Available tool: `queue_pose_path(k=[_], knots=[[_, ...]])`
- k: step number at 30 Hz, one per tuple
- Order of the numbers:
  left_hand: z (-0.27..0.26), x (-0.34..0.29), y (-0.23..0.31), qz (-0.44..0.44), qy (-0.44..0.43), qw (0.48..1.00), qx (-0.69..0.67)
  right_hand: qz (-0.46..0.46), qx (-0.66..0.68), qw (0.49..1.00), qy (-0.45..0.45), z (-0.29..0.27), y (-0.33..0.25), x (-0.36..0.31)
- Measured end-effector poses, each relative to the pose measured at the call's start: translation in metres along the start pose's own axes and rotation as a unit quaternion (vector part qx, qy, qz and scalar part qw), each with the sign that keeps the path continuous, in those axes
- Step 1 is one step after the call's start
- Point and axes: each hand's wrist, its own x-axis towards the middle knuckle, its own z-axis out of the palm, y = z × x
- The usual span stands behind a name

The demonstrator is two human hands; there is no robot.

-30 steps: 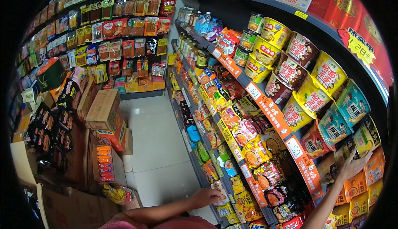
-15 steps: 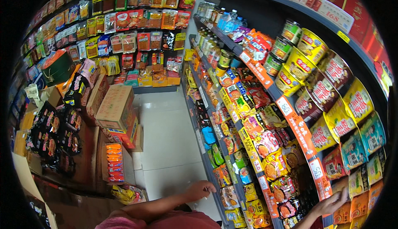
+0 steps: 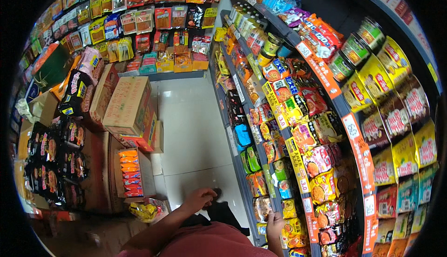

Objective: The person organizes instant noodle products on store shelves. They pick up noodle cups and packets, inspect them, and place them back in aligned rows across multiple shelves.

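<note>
My left hand (image 3: 199, 200) is in front of my body above the floor, its fingers curled together. Whatever may be inside them is too small to make out. To the right, my right hand (image 3: 275, 224) is raised in front of the lower shelf, with fingers loosely bent and slightly apart. I see nothing held in it. Nearest to it are a brownish noodle packet (image 3: 262, 207) and yellow noodle packets (image 3: 293, 229); whether it touches them I cannot tell. Higher on the right stand yellow noodle cups (image 3: 376, 76) and brown cups (image 3: 396, 110).
Long shelving with an orange price strip (image 3: 357, 138) runs along my right. On the left are stacked cartons (image 3: 126, 106), an open box of orange packets (image 3: 148, 175) and black noodle packs (image 3: 49, 161). Hanging snack bags (image 3: 163, 17) cover the far wall beyond the tiled floor (image 3: 191, 126).
My right hand has left the cups on the upper right shelf and dropped leftward to the lower packets. My left hand has drawn back leftward. The view has shifted.
</note>
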Motion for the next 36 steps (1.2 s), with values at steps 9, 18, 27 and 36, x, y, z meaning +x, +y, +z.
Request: queue_pose_path(k=[9, 18, 27, 36], knots=[[-0.082, 0.069, 0.001, 0.02, 0.143, 0.986, -0.082, -0.027, -0.18, 0.967, -0.177, 0.099, 0.008, 0.118], [-0.195, 0.128, 0.059, 0.073, 0.313, 0.929, -0.182, 0.096, -0.211, 0.918, -0.32, 0.199, 0.101, 0.253], [-0.289, 0.165, 0.055, 0.027, 0.431, 0.88, -0.199, -0.052, -0.211, 0.887, -0.407, 0.317, -0.015, 0.411], [-0.438, 0.278, 0.145, 0.027, 0.393, 0.897, -0.199, -0.008, -0.302, 0.842, -0.447, 0.401, -0.074, 0.47]])
